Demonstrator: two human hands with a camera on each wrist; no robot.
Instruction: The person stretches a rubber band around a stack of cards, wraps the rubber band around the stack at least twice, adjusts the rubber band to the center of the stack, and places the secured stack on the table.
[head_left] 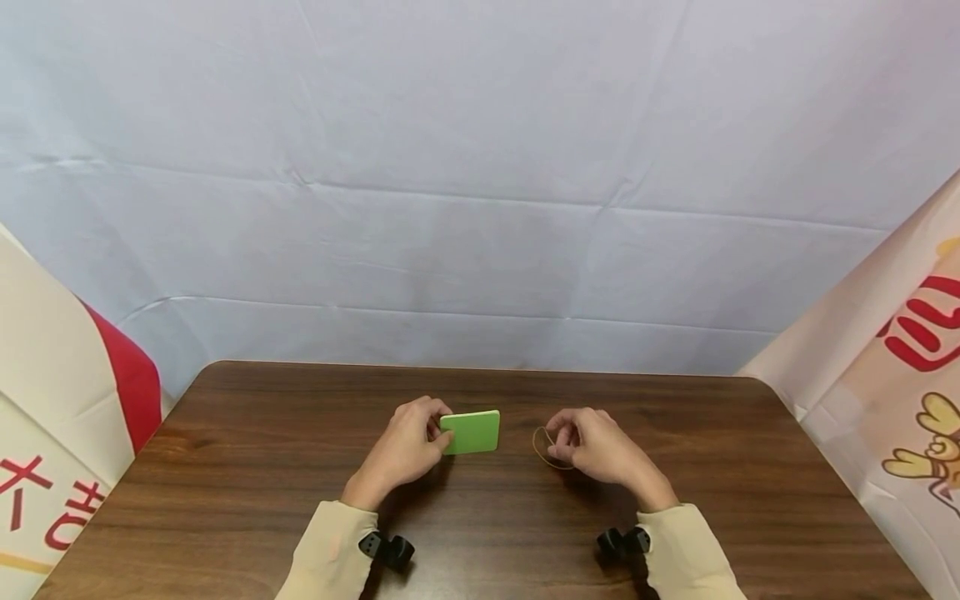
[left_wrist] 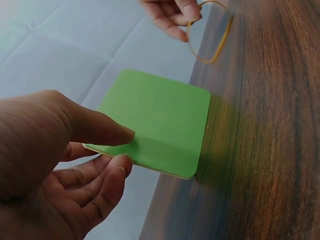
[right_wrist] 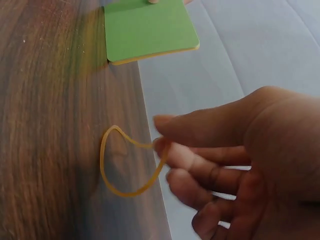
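My left hand (head_left: 411, 439) pinches the left edge of a flat green square pad (head_left: 471, 432) with rounded corners. In the left wrist view the thumb lies on the green face (left_wrist: 160, 117) and the fingers are beneath. Some way to the right, my right hand (head_left: 594, 443) pinches a thin yellow rubber band (head_left: 536, 450) between thumb and forefinger. The band hangs as an open loop in the right wrist view, on the side toward the pad. A gap separates the band from the pad.
Both hands are over a dark brown wooden table (head_left: 247, 467). Behind it hangs a pale creased cloth (head_left: 465, 250). Printed banners with red characters stand at the left (head_left: 45, 433) and right (head_left: 900, 392). Each wrist wears a small black camera (head_left: 388, 550).
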